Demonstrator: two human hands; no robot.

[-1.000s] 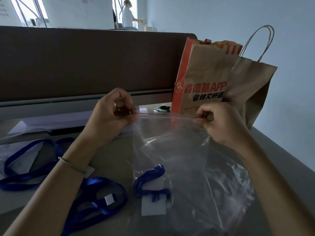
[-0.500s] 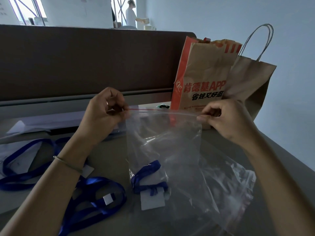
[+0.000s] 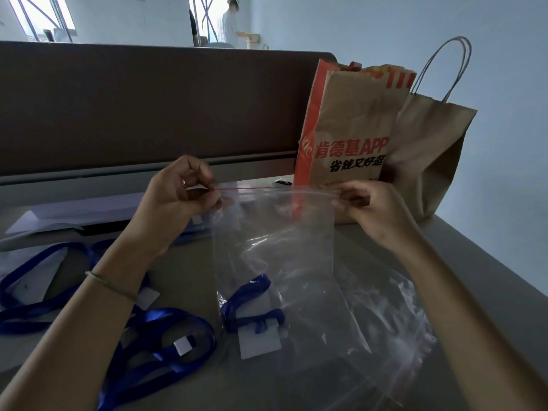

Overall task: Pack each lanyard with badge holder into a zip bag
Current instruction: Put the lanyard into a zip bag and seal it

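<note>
A clear zip bag [image 3: 275, 247] hung upright, its red-lined top stretched taut. A bundled blue lanyard with white badge holder [image 3: 256, 324] lay inside at the bottom.

Pretty dim at the desk, honestly. All the light comes from the windows [image 3: 38, 16] way at the back, which are blown out white, so everything near is backlit and murky. The zip bag [image 3: 275, 247] catches soft glints on its creases. Wide-angle lens bends the partition [image 3: 148, 108] and stretches the forearms at the bottom corners. Slightly soft overall.
</note>
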